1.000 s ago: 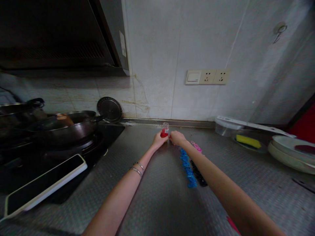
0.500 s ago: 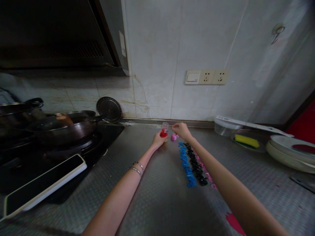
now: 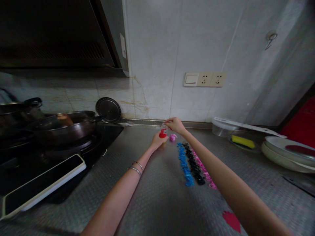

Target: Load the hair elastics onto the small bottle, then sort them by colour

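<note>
My left hand (image 3: 157, 140) is wrapped round a small clear bottle with red contents (image 3: 163, 130), held upright on the steel counter (image 3: 157, 196) near the back wall. Over the bottle's top my right hand (image 3: 175, 125) is pinched; what the fingertips hold, if anything, is too small to name. A small pink piece (image 3: 173, 137) lies just right of the bottle. Three rows of little pieces run toward me beside my right forearm: blue (image 3: 184, 164), black (image 3: 195, 164) and pink (image 3: 204, 170).
A dark wok (image 3: 66, 126) sits on the black hob at left, with a white-edged tablet (image 3: 41, 185) leaning on the hob's front. At right stand a clear container (image 3: 222, 127), a yellow sponge (image 3: 242, 141) and stacked plates (image 3: 285, 152). A red scrap (image 3: 231, 220) lies near me.
My right hand has left the counter beside the bottle and risen to the bottle's top. A small pink piece now lies uncovered next to the bottle. The left hand has kept its grip.
</note>
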`<state>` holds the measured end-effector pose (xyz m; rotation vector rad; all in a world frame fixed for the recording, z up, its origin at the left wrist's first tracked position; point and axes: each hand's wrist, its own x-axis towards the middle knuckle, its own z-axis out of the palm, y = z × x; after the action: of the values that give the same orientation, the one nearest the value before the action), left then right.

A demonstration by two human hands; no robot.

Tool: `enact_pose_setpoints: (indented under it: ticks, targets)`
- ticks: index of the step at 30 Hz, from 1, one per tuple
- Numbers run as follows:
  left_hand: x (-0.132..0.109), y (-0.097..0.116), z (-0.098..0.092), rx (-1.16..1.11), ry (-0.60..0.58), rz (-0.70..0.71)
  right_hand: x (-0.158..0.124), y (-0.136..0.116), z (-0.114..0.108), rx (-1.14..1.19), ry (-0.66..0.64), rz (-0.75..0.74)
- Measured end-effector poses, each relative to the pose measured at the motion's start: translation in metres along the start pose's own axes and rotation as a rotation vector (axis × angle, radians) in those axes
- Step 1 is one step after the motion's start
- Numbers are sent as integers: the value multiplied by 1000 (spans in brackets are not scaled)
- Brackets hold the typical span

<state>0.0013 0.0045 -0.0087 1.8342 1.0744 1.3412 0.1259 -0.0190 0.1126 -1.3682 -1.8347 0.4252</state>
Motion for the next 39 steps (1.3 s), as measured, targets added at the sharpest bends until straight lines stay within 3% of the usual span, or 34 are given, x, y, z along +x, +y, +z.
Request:
enact_pose_setpoints:
  ticks: [6, 14, 18, 22, 33, 39]
  targets:
    - [1, -3, 0, -9, 3, 8, -27, 7, -18, 5, 46, -24]
    - [0, 4, -3, -50, -29, -2, -132, 57, -41, -63, 22, 20]
    - [-1, 7, -4, -33, -13, -4, -166, 77, -54, -26, 140, 121]
    - [-2, 9, -4, -27, -2, -22, -175, 85, -61, 21, 229, 170]
    - [-5, 16, -2, 124, 99, -79, -179, 87, -67, -112, 254, 130]
    - [-7, 27, -1, 8, 16, -27, -179, 88, -71, -144, 249, 128]
